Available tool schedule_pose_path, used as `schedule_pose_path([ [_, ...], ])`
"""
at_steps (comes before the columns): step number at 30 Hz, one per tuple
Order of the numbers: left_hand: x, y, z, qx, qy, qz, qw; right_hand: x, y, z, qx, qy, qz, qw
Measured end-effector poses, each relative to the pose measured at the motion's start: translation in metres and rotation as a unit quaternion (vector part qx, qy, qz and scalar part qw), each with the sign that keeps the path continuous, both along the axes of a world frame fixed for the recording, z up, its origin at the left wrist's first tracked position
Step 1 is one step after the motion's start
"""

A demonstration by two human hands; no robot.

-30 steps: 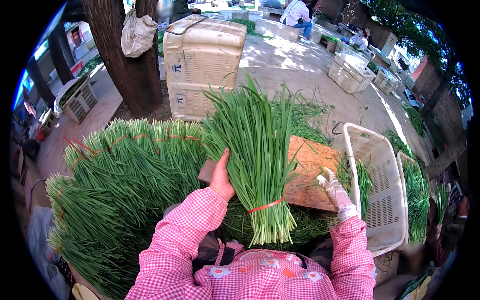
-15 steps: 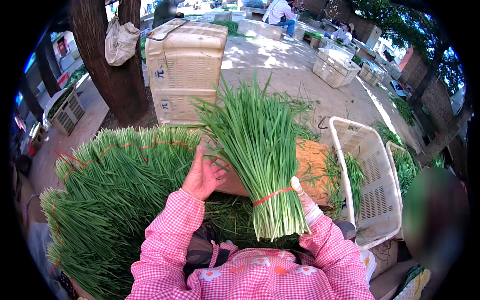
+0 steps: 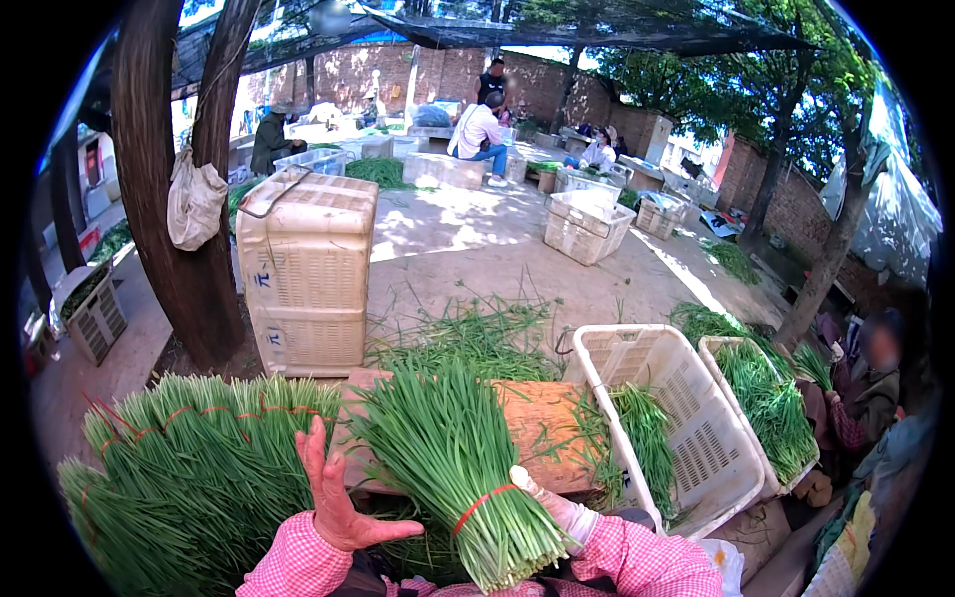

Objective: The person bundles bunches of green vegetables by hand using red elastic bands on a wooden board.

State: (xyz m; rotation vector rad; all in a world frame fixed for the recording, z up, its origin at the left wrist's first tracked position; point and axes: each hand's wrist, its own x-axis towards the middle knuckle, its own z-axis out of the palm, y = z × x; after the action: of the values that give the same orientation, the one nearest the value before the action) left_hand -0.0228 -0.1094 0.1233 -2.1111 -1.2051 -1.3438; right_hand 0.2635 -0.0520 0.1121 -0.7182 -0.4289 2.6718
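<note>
A thick bundle of green garlic chives (image 3: 438,438) leans in front of me, its pale stem ends toward me and its leaf tips away. Around its stems runs a red band (image 3: 484,504). My right hand (image 3: 559,512), in a whitish glove, grips the bundle's right side near this band; most of its fingers are hidden beneath. To the left of the bundle, my bare left hand (image 3: 343,497) is raised and open, thumb and fingers spread, touching nothing. Several tied chive bundles (image 3: 199,458) stand packed together at my left.
Behind the bundle lies a wooden board (image 3: 542,438) with loose leaves. Two plastic crates stand at right: a near crate (image 3: 711,468) and another (image 3: 764,418) with chives. An upended crate (image 3: 303,289) stands beside a tree trunk (image 3: 164,219). A co-worker (image 3: 870,383) sits far right.
My view has tilted up, showing more of the yard. The bundle has come lower and tilts more to the left. My left hand has spread wider beside it; my right keeps its grip.
</note>
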Motion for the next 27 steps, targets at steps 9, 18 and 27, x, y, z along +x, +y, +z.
schedule_pose_path([
  [9,0.036,-0.022,-0.009,-0.116,-0.015,-0.172,0.978,0.001,-0.002,0.003,0.063,0.025,-0.016,0.998],
  [18,0.041,0.022,-0.076,-0.47,-0.553,-0.361,0.586,-0.021,0.022,-0.019,0.399,-0.084,-0.026,0.913],
  [27,0.049,0.049,-0.106,-0.394,-0.791,-0.288,0.37,-0.052,0.032,-0.036,0.386,-0.139,-0.056,0.91],
])
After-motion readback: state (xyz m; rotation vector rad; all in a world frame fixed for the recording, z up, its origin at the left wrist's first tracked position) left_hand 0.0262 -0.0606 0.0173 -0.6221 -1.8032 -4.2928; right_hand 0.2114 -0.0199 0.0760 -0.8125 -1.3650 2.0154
